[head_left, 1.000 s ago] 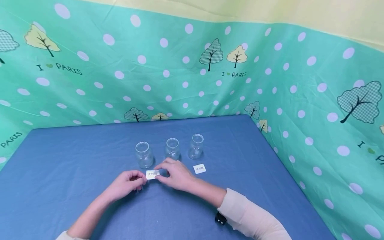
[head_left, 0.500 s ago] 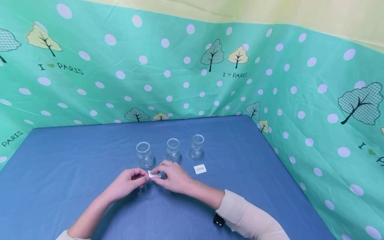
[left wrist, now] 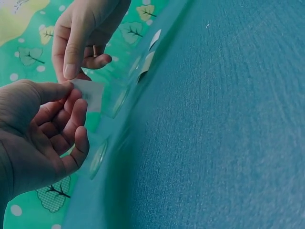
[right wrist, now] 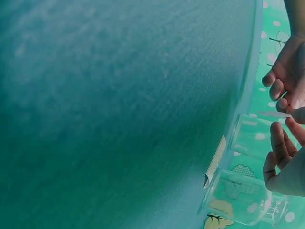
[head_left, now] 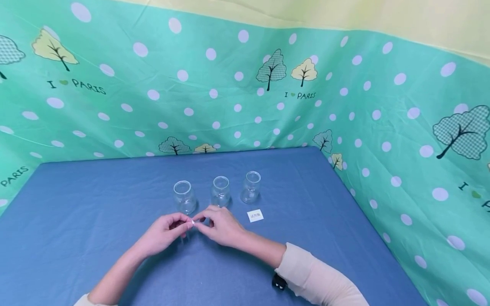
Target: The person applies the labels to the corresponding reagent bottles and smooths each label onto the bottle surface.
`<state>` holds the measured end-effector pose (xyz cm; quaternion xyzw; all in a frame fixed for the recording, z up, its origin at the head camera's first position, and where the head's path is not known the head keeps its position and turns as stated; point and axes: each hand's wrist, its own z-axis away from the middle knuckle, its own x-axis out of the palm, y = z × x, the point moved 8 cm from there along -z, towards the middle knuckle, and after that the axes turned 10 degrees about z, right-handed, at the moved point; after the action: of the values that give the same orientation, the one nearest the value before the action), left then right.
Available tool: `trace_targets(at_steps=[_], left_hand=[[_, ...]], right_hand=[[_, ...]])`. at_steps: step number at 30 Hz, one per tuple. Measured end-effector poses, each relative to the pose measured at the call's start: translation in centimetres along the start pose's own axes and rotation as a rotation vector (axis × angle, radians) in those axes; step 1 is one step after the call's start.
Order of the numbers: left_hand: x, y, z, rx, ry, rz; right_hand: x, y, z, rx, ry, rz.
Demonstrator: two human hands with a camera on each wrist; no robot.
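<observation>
My left hand [head_left: 162, 233] pinches a small white label [left wrist: 90, 94] between thumb and forefinger. The fingertips of my right hand [head_left: 223, 225] meet the left ones at the label's edge and pinch it there too. In the head view the label is edge-on and mostly hidden by fingers; the left wrist view shows faint print on it. Just behind the hands stand three clear glass jars, the left jar [head_left: 185, 199], the middle jar [head_left: 220, 193] and the right jar [head_left: 250, 189], all upright with open tops.
A second white label [head_left: 255, 215] with printed characters lies on the blue tablecloth [head_left: 95, 204], to the right of my right hand. A green dotted curtain [head_left: 214, 76] hangs behind the table and along its right side.
The label has turned from facing the head camera to edge-on. My left fingers have moved slightly right, and both hands' fingertips have come together on it. The jars have not moved.
</observation>
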<state>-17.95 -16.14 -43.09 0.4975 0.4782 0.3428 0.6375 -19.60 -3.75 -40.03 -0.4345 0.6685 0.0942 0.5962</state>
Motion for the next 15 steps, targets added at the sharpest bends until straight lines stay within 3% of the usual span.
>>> trace_targets(at_steps=[15], left_hand=[[-0.22,0.11,0.11,0.037,0.126,0.016]], right_hand=[[0.01,0.28,-0.07,0.075,0.004,-0.191]])
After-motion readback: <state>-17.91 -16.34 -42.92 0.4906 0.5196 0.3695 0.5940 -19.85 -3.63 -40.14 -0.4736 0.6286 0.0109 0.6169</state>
